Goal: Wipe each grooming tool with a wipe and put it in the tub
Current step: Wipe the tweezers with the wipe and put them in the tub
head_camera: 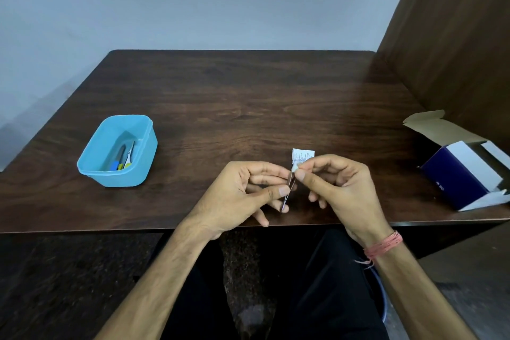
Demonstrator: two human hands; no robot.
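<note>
Low in the middle of the frame, both forearms rise from the bottom edge and converge over the near edge of the dark wooden table (248, 96). The left hand (242, 190) is turned palm inward, its thumb and curled fingers pinching a thin metal grooming tool (287, 196), likely tweezers, which stands nearly upright with its lower end poking out below the thumb; the smaller fingers curl loosely beneath. The right hand (339, 188) faces it, just beside, with thumb and forefinger pinching a small white wipe sachet (302, 156) printed with fine text; the sachet sticks up above the fingertips and meets the upper end of the tool, where a bit of pale wipe material shows between the thumb and the metal. The remaining right fingers are bent and hang free below. A pink thread band (385, 244) wraps the right wrist. At the left of the frame, well apart from the hands, a light blue plastic tub (91, 165) sits on the table with several tools (124, 157) lying in it, some with blue and yellow-green handles. At the right edge an open cardboard box (463, 174), dark blue and white, rests with its flaps raised, near a brown wooden panel (455, 36).
</note>
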